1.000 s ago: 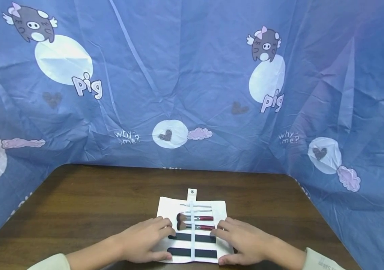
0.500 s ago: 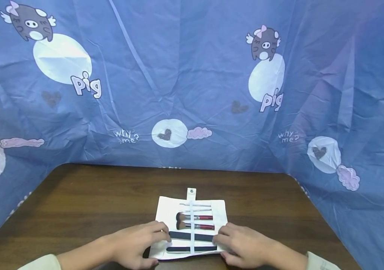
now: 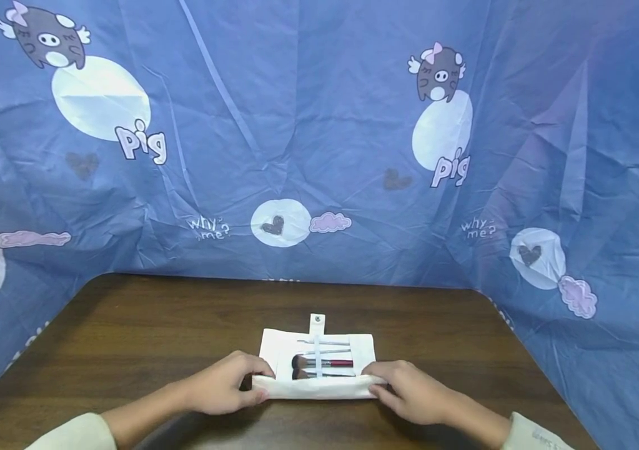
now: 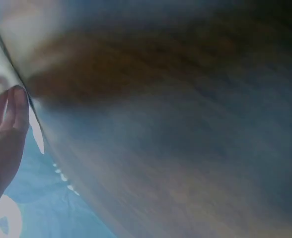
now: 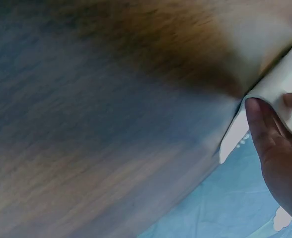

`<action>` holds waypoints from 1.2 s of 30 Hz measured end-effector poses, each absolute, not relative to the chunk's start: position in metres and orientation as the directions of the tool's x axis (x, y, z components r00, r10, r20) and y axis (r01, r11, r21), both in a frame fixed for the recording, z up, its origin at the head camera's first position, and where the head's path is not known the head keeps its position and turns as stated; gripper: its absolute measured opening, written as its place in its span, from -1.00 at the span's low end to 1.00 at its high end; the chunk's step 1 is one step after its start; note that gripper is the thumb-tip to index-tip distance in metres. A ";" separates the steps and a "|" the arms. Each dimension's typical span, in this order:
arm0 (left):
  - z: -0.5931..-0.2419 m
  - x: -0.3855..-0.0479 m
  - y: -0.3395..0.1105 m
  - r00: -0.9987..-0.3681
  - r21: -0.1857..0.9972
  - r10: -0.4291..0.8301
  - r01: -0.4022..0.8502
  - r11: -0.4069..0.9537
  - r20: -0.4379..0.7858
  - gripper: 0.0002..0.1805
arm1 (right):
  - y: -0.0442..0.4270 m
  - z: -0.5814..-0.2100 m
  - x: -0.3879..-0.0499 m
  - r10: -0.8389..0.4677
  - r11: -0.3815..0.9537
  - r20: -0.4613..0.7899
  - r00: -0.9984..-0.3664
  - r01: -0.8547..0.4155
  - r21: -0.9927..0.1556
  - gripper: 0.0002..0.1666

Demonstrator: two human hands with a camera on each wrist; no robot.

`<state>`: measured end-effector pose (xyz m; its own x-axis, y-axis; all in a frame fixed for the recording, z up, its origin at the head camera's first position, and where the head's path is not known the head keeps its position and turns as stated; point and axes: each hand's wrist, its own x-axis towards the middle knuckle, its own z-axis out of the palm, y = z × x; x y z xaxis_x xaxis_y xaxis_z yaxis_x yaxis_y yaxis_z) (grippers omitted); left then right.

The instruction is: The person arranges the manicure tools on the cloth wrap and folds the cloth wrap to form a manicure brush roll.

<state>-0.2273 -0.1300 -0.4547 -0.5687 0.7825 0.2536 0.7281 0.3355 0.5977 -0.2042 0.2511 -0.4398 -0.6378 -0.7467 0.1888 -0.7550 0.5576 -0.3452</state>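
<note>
A white brush roll (image 3: 361,350) lies on the table with its near side rolled up into a thick fold (image 3: 319,389). At the fold's left end my left hand (image 3: 232,382) grips the fabric between thumb and fingers. My right hand (image 3: 409,390) pinches the right end the same way; the right wrist view shows its fingers (image 5: 257,116) inside the curl. Beyond the fold, a brush with a red handle (image 3: 341,363) and thin metal tools (image 3: 330,342) sit under a pale elastic band (image 3: 318,356). A second brush (image 3: 300,373) is partly covered. The black strips are hidden.
A snap tab (image 3: 317,322) sticks out from the roll's far edge. The dark wooden table (image 3: 173,319) extends around it. Blue printed cloth (image 3: 353,125) hangs behind and along both sides of the table.
Both hands have lifted the near edge of the brush roll and turned it away from me over the two black strips. The roll was flat one second ago.
</note>
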 end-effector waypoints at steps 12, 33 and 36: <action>-0.459 -0.234 -0.119 -0.856 0.944 0.516 0.162 0.289 -0.012 -0.77 | 0.250 -0.449 -0.228 -0.546 0.585 0.062 -0.836 -0.433 -0.686 -0.85; -0.452 -0.236 -0.099 -0.984 0.862 0.162 0.021 0.507 -0.071 -0.73 | 0.225 -0.438 -0.230 -0.151 0.667 -0.146 -0.978 0.008 -0.745 -0.68; -0.452 -0.236 -0.100 -0.985 0.850 0.168 0.051 0.524 -0.044 -0.71 | 0.225 -0.437 -0.229 -0.106 0.696 -0.145 -0.984 0.030 -0.717 -0.59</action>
<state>-0.2361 -0.0998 -0.4525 -0.9848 0.1678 -0.0443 0.0510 0.5239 0.8502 -0.2290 0.2247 -0.4374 -0.9837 -0.1065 -0.1449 0.0302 0.6965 -0.7169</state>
